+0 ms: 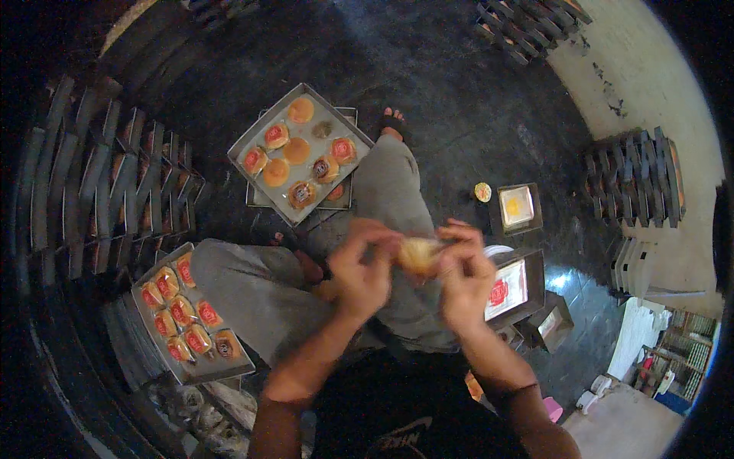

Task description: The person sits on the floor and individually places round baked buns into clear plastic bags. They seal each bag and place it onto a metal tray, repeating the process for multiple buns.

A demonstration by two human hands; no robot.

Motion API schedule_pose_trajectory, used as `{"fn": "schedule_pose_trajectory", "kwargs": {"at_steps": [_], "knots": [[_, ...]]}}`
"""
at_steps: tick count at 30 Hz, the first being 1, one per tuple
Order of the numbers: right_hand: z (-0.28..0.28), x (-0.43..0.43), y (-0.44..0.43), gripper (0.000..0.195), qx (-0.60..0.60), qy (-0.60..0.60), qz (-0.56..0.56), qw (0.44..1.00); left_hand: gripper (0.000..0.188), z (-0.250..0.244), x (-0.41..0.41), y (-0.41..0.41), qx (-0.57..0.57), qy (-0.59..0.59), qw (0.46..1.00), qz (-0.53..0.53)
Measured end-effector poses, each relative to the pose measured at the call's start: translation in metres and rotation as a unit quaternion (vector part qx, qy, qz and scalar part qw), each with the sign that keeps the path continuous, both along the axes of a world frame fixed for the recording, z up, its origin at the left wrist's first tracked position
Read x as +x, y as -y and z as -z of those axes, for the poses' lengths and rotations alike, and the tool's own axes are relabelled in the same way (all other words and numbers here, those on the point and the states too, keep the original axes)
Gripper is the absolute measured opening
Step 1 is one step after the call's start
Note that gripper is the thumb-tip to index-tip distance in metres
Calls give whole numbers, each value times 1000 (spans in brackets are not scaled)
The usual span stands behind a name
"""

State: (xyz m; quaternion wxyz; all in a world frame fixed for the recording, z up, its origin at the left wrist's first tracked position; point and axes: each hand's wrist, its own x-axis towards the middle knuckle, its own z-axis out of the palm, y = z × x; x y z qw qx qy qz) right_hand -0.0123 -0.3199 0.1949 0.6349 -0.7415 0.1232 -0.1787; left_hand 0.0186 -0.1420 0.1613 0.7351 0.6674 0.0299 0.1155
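Note:
Between both hands, over my lap, is a round golden pastry, blurred, seemingly in a clear wrapper. My left hand pinches its left side and my right hand pinches its right side. Ahead, a square metal tray holds bare golden pastries and wrapped ones with red or dark printed marks. Beside my left leg, another metal tray carries several wrapped pastries. To the right, an open box holds a stack of printed sheets with a red mark.
Stacked trays stand at the left, and more by the right wall. A small box with yellow-marked sheets and a round tub sit right of my leg. Clear plastic bags lie at lower left.

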Motion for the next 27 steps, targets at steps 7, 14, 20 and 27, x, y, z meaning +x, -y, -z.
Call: {"fn": "schedule_pose_trajectory", "kwargs": {"at_steps": [7,14,20,27], "knots": [[0,-11,-3,12,44,-79,11,996,9,-3,-6,-16,-47,-77,996,4],[-11,-1,5,12,-17,-149,-24,988,6,2,0,-28,-52,-129,990,33],[16,-61,34,13,-186,22,-149,971,12,14,-45,-20,-11,-144,987,72],[49,-83,-15,41,-65,-151,-87,983,21,81,-68,3,-47,-279,958,48]]}}
